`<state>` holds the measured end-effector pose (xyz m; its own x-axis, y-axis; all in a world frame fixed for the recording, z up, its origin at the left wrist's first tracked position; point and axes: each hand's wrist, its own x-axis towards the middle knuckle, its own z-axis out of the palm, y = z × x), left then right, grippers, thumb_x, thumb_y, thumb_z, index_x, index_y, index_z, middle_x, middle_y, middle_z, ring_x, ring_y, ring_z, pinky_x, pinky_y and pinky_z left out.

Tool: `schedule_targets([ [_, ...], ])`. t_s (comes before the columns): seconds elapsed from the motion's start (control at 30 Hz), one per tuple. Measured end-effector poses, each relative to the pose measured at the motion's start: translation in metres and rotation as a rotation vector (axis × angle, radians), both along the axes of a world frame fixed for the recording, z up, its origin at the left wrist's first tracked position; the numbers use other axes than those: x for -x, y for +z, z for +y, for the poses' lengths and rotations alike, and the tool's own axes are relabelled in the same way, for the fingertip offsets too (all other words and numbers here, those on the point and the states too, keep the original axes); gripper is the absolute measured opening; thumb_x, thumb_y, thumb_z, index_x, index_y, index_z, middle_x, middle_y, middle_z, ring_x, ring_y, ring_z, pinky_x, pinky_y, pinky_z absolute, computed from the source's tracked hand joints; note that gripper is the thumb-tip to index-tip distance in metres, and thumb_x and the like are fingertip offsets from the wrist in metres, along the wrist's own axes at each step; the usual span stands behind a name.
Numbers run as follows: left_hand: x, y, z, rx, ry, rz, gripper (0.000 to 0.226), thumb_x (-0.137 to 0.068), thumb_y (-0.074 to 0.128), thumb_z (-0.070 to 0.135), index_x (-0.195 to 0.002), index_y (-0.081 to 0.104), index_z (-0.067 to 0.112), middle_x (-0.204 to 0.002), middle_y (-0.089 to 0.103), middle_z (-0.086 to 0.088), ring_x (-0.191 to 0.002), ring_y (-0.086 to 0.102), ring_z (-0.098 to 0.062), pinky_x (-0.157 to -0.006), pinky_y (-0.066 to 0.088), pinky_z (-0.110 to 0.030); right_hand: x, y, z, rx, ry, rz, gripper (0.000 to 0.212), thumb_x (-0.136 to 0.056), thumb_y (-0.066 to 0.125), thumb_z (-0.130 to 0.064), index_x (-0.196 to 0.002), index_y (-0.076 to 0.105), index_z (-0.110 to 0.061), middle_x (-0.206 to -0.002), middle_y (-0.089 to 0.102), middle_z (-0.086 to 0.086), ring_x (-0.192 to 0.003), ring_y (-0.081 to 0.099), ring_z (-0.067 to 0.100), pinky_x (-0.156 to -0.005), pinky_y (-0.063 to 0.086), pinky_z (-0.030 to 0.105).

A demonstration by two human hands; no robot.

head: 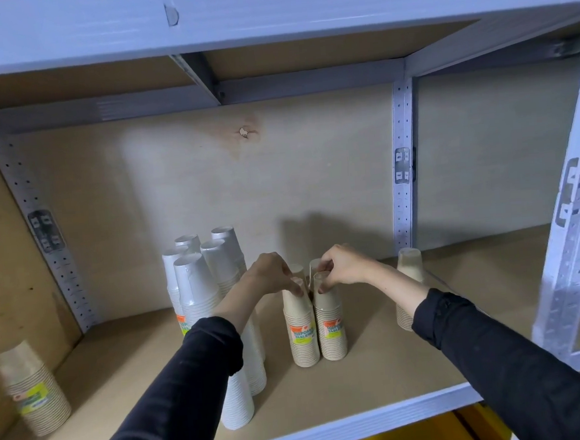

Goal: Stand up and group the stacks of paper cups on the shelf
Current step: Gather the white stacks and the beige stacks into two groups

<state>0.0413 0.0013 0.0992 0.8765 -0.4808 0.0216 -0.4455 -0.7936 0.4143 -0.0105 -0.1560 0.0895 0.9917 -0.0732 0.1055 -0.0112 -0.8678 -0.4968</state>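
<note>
Your left hand (271, 272) and right hand (343, 266) each pinch the tops of upright, touching tan paper-cup stacks (301, 332), midway between front and rear edges of the wooden shelf (378, 378), beside tall white paper-cup stacks (201, 294).

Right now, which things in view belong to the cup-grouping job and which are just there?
Job: left hand and right hand gripping the middle brown stacks; white stacks; lone brown stack at left; lone brown stack at right; shelf board.
Just there: metal upright; back panel; upper shelf.
</note>
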Motion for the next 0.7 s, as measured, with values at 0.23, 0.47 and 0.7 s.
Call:
schedule_targets([
  [0.23, -0.0006, -0.0042, 0.0005, 0.024, 0.011, 0.024, 0.048, -0.067, 0.081, 0.027, -0.106, 0.068, 0.003, -0.091, 0.057, -0.002, -0.082, 0.052, -0.016, -0.051, 0.036, -0.017, -0.0012, -0.0051, -0.0026, -0.001, 0.006, -0.013, 0.042, -0.064, 0.080, -0.020, -0.101, 0.069, -0.002, -0.106, 0.070, 0.013, -0.099, 0.064, 0.027, -0.089, 0.052, 0.040],
  [0.47, -0.0036, -0.0045, 0.0002, -0.020, 0.013, 0.040, 0.052, -0.068, 0.080, 0.030, -0.111, 0.065, 0.005, -0.097, 0.054, -0.001, -0.089, 0.049, -0.015, -0.073, 0.039, -0.024, -0.0009, -0.0077, -0.0043, -0.018, 0.028, -0.026, 0.044, -0.065, 0.080, -0.020, -0.103, 0.069, -0.003, -0.107, 0.070, 0.012, -0.101, 0.064, 0.026, -0.091, 0.051, 0.039],
  [0.7, -0.0009, -0.0039, -0.0006, -0.014, 0.008, 0.035, 0.050, -0.071, 0.079, 0.025, -0.113, 0.064, 0.005, -0.109, 0.059, -0.007, -0.098, 0.055, -0.022, -0.077, 0.040, -0.023, 0.0022, -0.0052, -0.0035, -0.045, 0.033, -0.047, 0.045, -0.067, 0.079, -0.021, -0.108, 0.066, -0.005, -0.110, 0.068, 0.010, -0.102, 0.062, 0.024, -0.089, 0.050, 0.035],
])
